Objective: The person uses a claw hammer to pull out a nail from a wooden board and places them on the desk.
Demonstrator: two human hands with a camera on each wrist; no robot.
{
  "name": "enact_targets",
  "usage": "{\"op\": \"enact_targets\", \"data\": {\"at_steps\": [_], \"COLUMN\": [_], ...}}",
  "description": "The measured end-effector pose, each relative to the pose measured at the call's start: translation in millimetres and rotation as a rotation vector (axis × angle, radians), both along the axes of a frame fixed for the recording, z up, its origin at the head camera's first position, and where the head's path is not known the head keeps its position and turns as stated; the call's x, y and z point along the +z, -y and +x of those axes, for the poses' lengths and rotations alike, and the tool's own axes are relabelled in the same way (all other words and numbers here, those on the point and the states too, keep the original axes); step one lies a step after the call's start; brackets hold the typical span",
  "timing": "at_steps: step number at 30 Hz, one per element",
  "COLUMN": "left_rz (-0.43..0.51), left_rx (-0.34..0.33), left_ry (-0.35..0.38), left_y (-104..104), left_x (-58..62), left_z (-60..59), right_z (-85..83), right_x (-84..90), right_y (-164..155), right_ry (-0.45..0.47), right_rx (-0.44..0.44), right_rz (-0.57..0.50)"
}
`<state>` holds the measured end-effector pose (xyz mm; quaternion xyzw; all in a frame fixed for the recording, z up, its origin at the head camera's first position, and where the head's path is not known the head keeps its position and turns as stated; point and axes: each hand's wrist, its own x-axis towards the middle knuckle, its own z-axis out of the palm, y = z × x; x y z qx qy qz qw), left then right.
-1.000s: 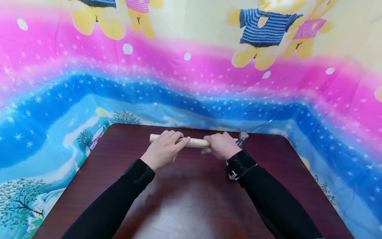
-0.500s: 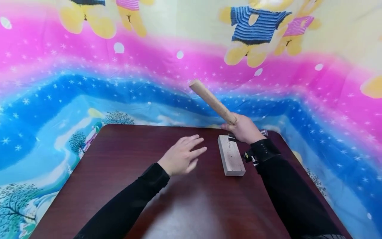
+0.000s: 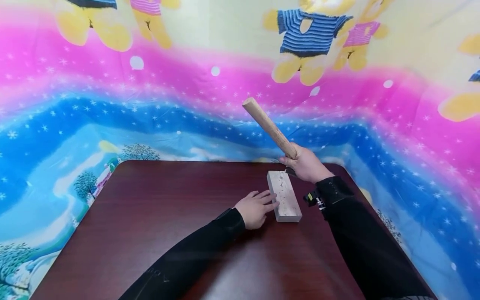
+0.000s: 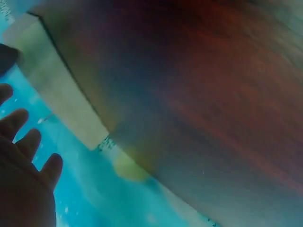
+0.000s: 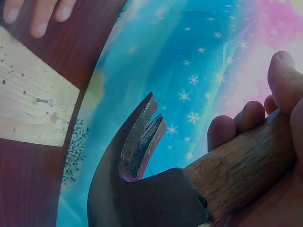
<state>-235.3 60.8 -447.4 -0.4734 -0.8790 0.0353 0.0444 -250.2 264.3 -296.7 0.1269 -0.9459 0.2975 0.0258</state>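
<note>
My right hand (image 3: 305, 164) grips a hammer just behind its head, above the far end of the wooden block, with the wooden handle (image 3: 268, 125) pointing up and to the left. In the right wrist view the dark claw head (image 5: 142, 189) hangs over the table edge, fingers wrapped round the handle (image 5: 236, 170). A pale wooden block (image 3: 284, 196) lies on the dark red table (image 3: 168, 216). A small nail (image 5: 44, 100) sticks in its top. My left hand (image 3: 256, 208) rests against the block's left side, fingers straight. The left wrist view is blurred and shows the block (image 4: 61, 94) and fingertips (image 4: 23, 156).
A bright cloth with bears, stars and trees (image 3: 112, 104) hangs round the table on the left, back and right. The table's rounded far right corner (image 3: 343, 168) lies close behind my right hand.
One second ago both hands held the hammer lying flat across the table. My right hand then lifted it with the handle tilted up; my left hand let go and moved right to the block.
</note>
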Motion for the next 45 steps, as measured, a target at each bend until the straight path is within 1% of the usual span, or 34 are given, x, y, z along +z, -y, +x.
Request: {"op": "enact_targets", "data": {"at_steps": [3, 6, 11, 16, 19, 23, 25, 27, 30, 32, 35, 39, 41, 43, 45], "left_rz": [-0.066, -0.093, -0.087, -0.1, -0.094, -0.062, -0.042, -0.03, -0.037, -0.051, -0.065, -0.077, -0.074, -0.06, -0.021], "left_rx": [0.015, 0.001, -0.021, -0.039, -0.055, -0.103, -0.131, -0.152, -0.163, -0.158, -0.143, -0.118, -0.111, -0.11, -0.112], "left_ry": [0.019, 0.02, -0.024, -0.053, -0.078, -0.115, -0.134, -0.146, -0.139, -0.13, -0.126, -0.143, -0.142, -0.124, -0.099], "left_y": [-6, -10, -14, -11, -10, -12, -14, -16, -18, -20, -22, -25, -25, -23, -17], "left_x": [-4.6, -5.7, -3.4, -4.5, -5.3, -2.8, -1.2, -0.6, 0.5, 1.9, 5.6, 7.0, 5.2, 3.3, 2.3], "left_z": [0.9, 3.1, 7.0, 10.6, 13.3, 19.2, 23.3, 28.2, 36.2, 41.4, 48.3, 55.8, 58.9, 61.0, 61.4], "right_z": [1.1, 3.2, 4.2, 6.1, 6.3, 5.6, 5.2, 5.1, 4.9, 4.6, 3.6, 1.2, 1.0, 1.8, 3.7], "right_x": [-5.7, -10.5, -16.5, -21.7, -24.5, -27.5, -28.7, -29.9, -31.8, -33.5, -35.9, -41.8, -46.0, -51.1, -55.9], "right_y": [-1, -4, -8, -9, -10, -10, -9, -6, -1, 3, 9, 19, 25, 29, 34], "right_ry": [0.03, 0.044, 0.046, 0.121, 0.168, 0.208, 0.207, 0.223, 0.225, 0.231, 0.212, 0.171, 0.16, 0.16, 0.166], "right_rx": [-0.006, -0.013, 0.002, 0.011, 0.023, 0.015, 0.013, 0.017, 0.04, 0.055, 0.074, 0.112, 0.137, 0.159, 0.177], "right_rz": [-0.001, -0.015, -0.041, -0.084, -0.134, -0.167, -0.15, -0.157, -0.143, -0.143, -0.107, -0.02, 0.007, 0.028, 0.038]}}
